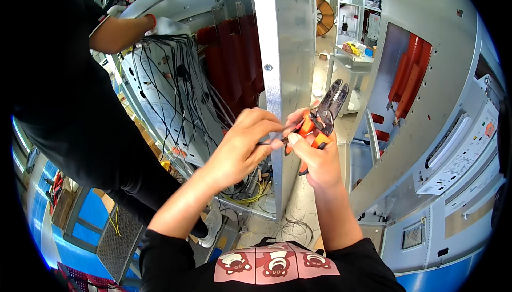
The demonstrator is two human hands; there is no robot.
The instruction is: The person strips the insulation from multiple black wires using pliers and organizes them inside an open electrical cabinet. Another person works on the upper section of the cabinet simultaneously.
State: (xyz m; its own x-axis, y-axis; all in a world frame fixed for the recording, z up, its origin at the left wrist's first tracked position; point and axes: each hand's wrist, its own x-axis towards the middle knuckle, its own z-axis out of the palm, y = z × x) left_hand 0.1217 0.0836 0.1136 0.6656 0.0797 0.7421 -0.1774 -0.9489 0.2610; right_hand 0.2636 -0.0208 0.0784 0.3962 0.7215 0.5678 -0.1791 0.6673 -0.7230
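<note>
My right hand [321, 160] is wrapped round a pair of wire strippers [329, 105] with orange and black handles. Their dark, notched jaws point up and away from me. Close beside it, my left hand [238, 145] has its fingertips pinched together on a thin dark wire [265, 143]. The wire's end runs toward the fingers of my right hand, where it is partly hidden. Both hands are held in the air in front of the grey metal post [273, 78] of a cabinet.
At the left, a person in dark clothes [69, 105] reaches into the open cabinet, near a bundle of black wires [170, 73]. Dark red parts [232, 60] stand inside it. Another cabinet [416, 4] rises at the right. Loose cables [296, 232] lie on the floor.
</note>
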